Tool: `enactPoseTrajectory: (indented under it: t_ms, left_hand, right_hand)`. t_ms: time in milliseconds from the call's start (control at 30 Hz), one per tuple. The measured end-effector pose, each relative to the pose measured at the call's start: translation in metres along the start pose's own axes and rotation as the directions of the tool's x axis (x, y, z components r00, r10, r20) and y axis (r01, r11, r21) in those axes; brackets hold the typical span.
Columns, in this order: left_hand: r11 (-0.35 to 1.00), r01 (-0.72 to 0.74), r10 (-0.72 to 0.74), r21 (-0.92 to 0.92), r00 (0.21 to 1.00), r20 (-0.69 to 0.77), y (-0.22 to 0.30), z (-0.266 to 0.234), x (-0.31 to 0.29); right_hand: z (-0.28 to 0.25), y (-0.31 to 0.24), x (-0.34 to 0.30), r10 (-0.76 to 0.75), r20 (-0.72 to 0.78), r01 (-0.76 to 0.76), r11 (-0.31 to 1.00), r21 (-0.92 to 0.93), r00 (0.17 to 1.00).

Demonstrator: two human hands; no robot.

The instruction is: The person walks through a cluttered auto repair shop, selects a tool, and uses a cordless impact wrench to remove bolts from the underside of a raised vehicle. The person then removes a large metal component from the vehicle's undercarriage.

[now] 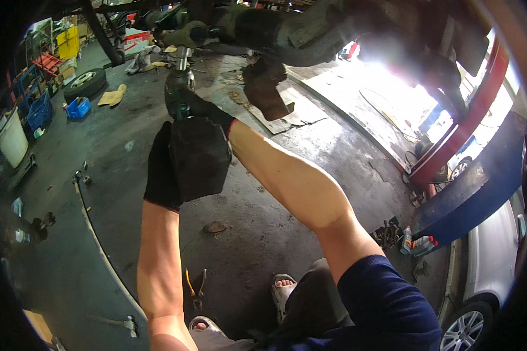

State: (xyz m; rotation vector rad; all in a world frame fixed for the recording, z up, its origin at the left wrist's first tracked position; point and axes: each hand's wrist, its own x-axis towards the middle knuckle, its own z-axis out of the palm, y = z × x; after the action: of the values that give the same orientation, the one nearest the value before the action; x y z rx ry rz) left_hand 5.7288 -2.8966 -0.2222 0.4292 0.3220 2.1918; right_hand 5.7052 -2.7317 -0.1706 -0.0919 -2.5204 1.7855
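Observation:
A cordless impact wrench (178, 85) is raised in front of me, its dark block-shaped battery (202, 157) turned toward me. From its head a shiny socket (183, 58) points up against a metal joint (184, 36) on the vehicle's underside; whether it sits on a fastener is hard to make out. My right hand (214, 115), in a black glove with a red cuff edge, wraps the handle, its fingers mostly hidden. Pressed to the left side of the battery is my gloved left hand (161, 169), closed about it.
Dark underbody parts (269, 29) hang overhead, with a bent rusty bracket (266, 88) lower down. On the floor lie pliers (197, 295), a hammer (126, 324) and a long hose (99, 243). A red lift post (468, 123) and a silver car (492, 251) stand at right.

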Motion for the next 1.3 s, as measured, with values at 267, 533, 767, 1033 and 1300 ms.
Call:
enactPoseTrajectory:
  t_ms: [267,533,767,1033,1300]
  left_hand:
    - [0.781,-0.291,0.333,0.553,0.943,0.026,0.016,-0.007,0.011]
    - [0.991,-0.120,0.117,0.066,0.992,0.048,0.002,0.001,0.020]
    - [0.932,-0.172,0.136,0.319,0.982,0.131,-0.002,0.004,0.011]
    - [0.952,-0.088,0.001,0.293,0.959,0.285,0.007,0.003,0.023]
    - [0.999,0.037,-0.038,-0.040,0.998,-0.043,0.003,0.030,0.016]
  right_hand:
    - [-0.008,-0.030,-0.057,-0.184,-0.410,0.296,0.928,0.228,0.893]
    - [0.012,-0.054,-0.172,-0.377,-0.627,0.621,0.752,0.222,0.681]
    - [-0.033,-0.092,-0.203,-0.575,-0.730,0.774,0.625,-0.101,0.369]
    - [-0.026,-0.113,-0.208,-0.711,-0.569,0.877,0.480,0.036,0.412]
    - [-0.020,-0.117,-0.207,-0.708,-0.601,0.804,0.568,-0.174,0.370]
